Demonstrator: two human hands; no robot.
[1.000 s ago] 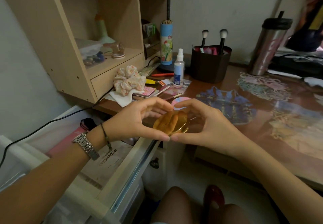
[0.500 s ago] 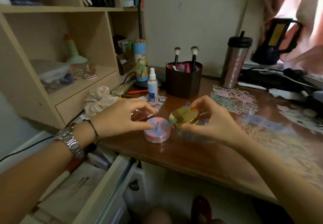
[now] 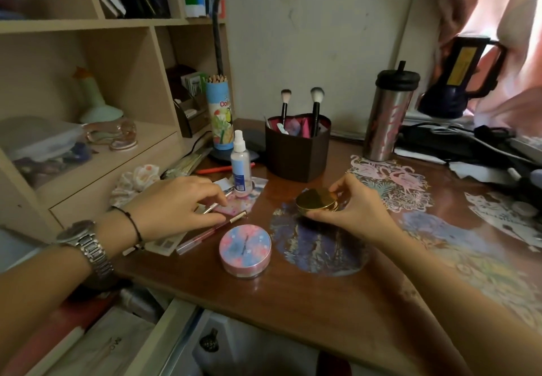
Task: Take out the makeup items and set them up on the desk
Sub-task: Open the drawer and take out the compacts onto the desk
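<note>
Gold round compact [image 3: 316, 201] pinched by right hand [image 3: 356, 209]; left hand [image 3: 173, 207] fingers relaxed, holding nothing.

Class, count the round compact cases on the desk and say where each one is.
2. The gold compact is pinched by the right hand; the pink-and-blue compact sits nearer the desk's front edge. Others may be hidden.
</note>
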